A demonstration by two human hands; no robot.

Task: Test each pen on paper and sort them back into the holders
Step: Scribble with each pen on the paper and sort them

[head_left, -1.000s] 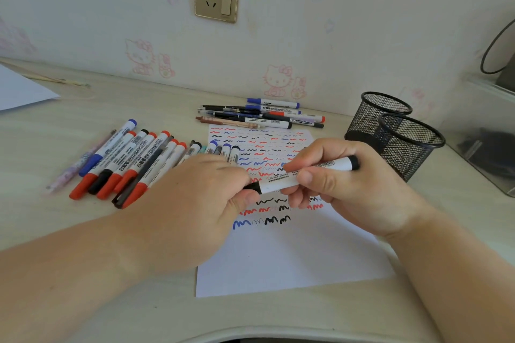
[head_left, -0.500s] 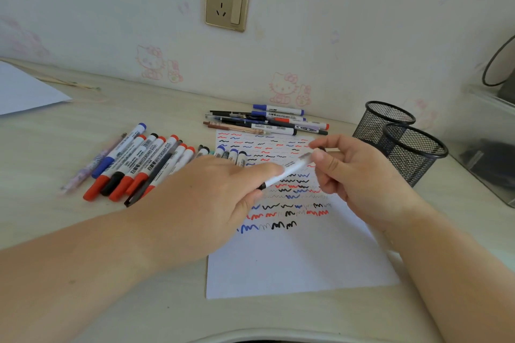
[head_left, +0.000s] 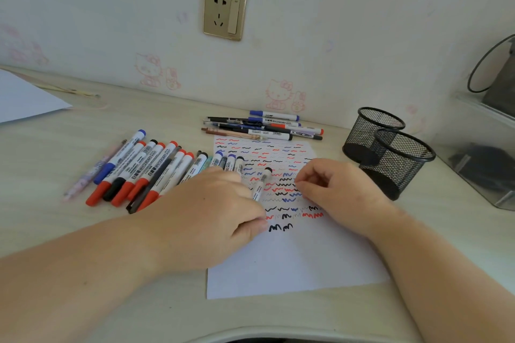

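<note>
My left hand (head_left: pixel 206 220) holds a white marker with a black cap (head_left: pixel 261 183) low over the paper (head_left: pixel 292 267), its capped end pointing away from me. The marker lies just right of a row of red, blue and black markers (head_left: pixel 139 172) spread on the desk. My right hand (head_left: pixel 337 189) hovers over the sheet's right side with loosely curled fingers and holds nothing. The sheet is covered with red, blue and black squiggles. Two black mesh holders (head_left: pixel 401 164) stand at the right, with no pens showing in them. A second pile of pens (head_left: pixel 264 127) lies behind the sheet.
A gold wall socket (head_left: pixel 224 12) sits above the desk. Another white sheet (head_left: pixel 25 100) lies at the far left. A clear plastic box (head_left: pixel 479 164) stands at the right edge, behind the holders. The desk's curved front edge runs below my arms.
My right hand has let go of the marker and drawn back to the right. My left hand has lowered the marker toward the paper beside the row of markers.
</note>
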